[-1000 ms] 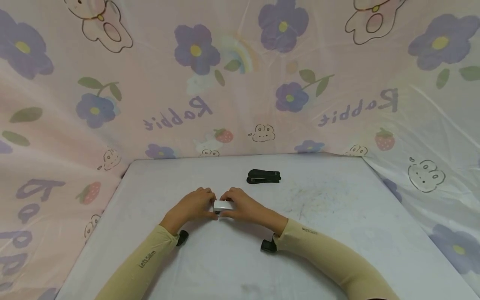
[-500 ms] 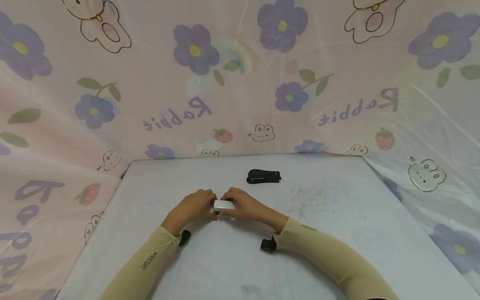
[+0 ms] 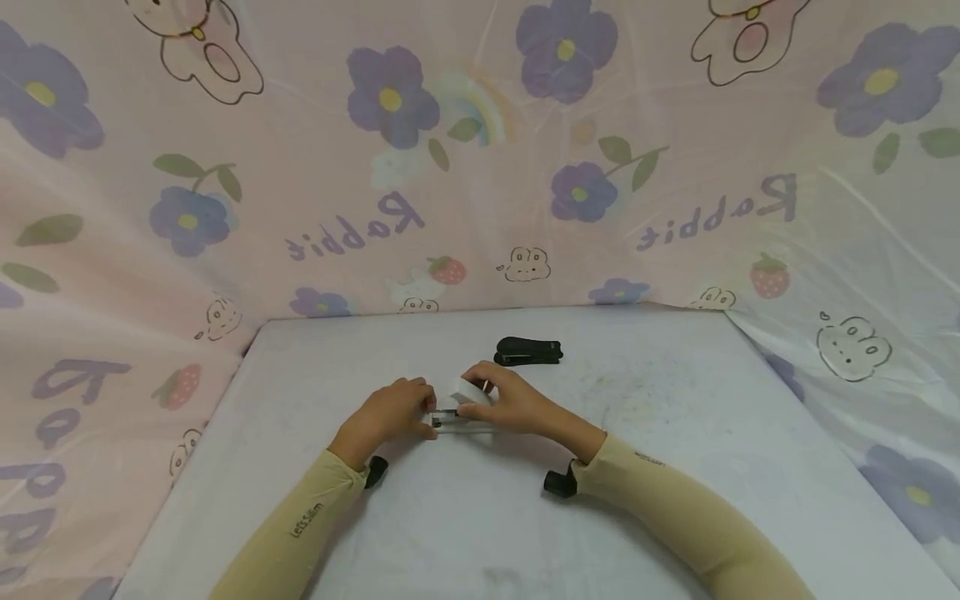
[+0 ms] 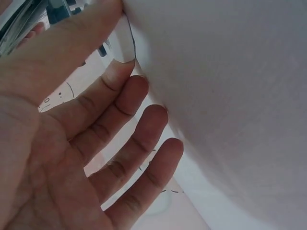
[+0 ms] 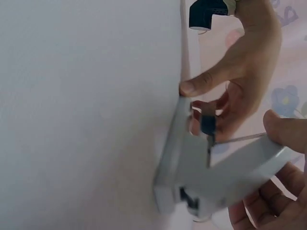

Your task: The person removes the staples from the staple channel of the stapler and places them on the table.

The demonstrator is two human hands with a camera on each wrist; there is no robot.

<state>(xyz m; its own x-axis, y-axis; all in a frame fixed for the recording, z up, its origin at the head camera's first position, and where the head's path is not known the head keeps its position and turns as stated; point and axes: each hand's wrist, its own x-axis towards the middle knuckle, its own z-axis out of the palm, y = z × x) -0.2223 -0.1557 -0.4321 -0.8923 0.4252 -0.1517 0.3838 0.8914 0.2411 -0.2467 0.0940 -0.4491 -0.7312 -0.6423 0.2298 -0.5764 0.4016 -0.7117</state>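
A white stapler [image 5: 242, 175] stands on the table with its top arm lifted away from its base [image 5: 169, 175], so the metal magazine shows between them. My left hand [image 3: 386, 412] pinches the base's left end between thumb and index finger; the other fingers [image 4: 148, 134] spread beside it in the left wrist view. With thumb and fingers, my right hand [image 3: 517, 404] grips the raised top arm [image 3: 472, 390]. The palm side of the right hand is mostly out of frame in the right wrist view.
A black stapler [image 3: 527, 352] lies on the white-covered table [image 3: 637, 533], behind my right hand. A patterned curtain [image 3: 480, 192] hangs along the table's back and sides. Black wrist cameras [image 3: 560, 483] jut out below both wrists.
The white stapler's top arm was down; my right hand has swung it up and to the right, opening the stapler. My left hand has stayed at the base's left end.
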